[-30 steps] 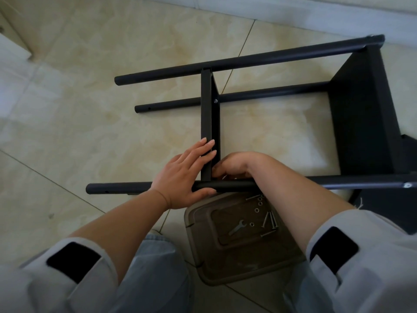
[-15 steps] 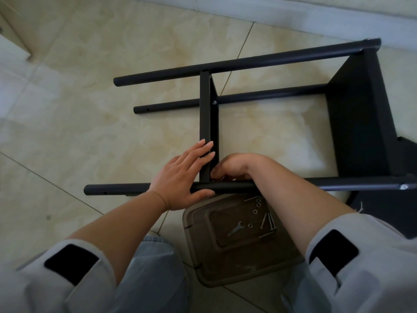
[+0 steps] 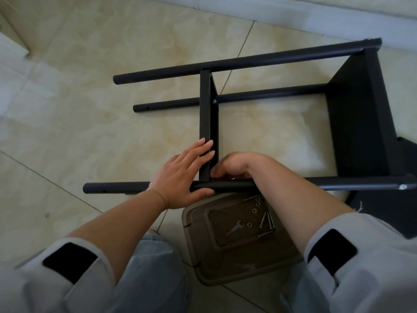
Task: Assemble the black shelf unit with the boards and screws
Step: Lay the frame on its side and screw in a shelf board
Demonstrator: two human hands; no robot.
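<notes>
The black shelf unit lies on its side on the tiled floor. Its near pole [image 3: 117,187], two far poles [image 3: 248,62] and end board [image 3: 356,114] are joined. My left hand [image 3: 180,177] presses straight fingers against the upright middle board [image 3: 205,114], thumb along the near pole. My right hand [image 3: 234,166] is curled at the joint of that board and the near pole. Its fingertips are hidden, as is anything they hold. Several screws [image 3: 267,220], small nuts [image 3: 256,204] and a small wrench [image 3: 234,228] lie in the brown tray.
The brown plastic tray [image 3: 225,263] sits on the floor between my knees, just under the near pole. Another black board [image 3: 406,211] lies on the floor at the right. A wall skirting [image 3: 293,10] runs along the far side.
</notes>
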